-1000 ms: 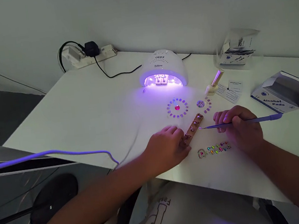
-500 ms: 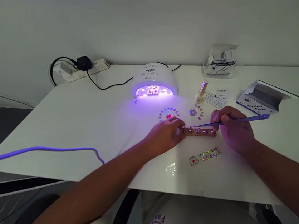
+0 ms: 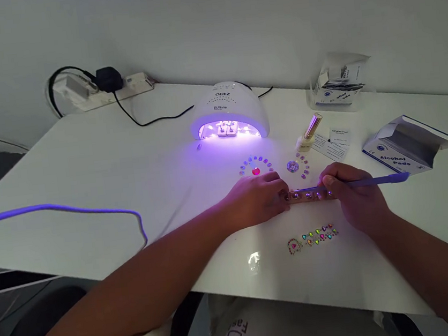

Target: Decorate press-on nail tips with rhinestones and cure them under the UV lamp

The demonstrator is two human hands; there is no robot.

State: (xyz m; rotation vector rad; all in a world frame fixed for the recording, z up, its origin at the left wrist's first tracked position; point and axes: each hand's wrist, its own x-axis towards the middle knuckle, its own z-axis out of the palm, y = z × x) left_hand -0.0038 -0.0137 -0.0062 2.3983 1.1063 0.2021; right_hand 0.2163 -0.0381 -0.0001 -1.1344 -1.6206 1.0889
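Observation:
A brown strip [image 3: 310, 195] carrying several small nail tips lies flat on the white table [image 3: 98, 166], running left to right between my hands. My left hand [image 3: 258, 199] is closed on its left end, fingers pinching it. My right hand [image 3: 356, 196] grips a thin purple tool [image 3: 375, 181] like a pen, with its fine tip lying over the strip. In front of my hands lies a row of coloured gem stickers [image 3: 313, 237]. Beyond them are two rings of gems [image 3: 255, 165] [image 3: 299, 166].
A white UV nail lamp [image 3: 229, 112] glows purple at the back centre, its cable running to a power strip [image 3: 99, 88]. A gold-capped polish bottle [image 3: 308, 132], alcohol pad packets [image 3: 333, 143] and open boxes [image 3: 405, 144] [image 3: 338, 87] sit right. A purple cable [image 3: 55, 211] crosses the left.
The strip has turned from a diagonal to lying sideways across the table. My left hand has stayed on its end; my right hand has brought the tool's tip down over the strip.

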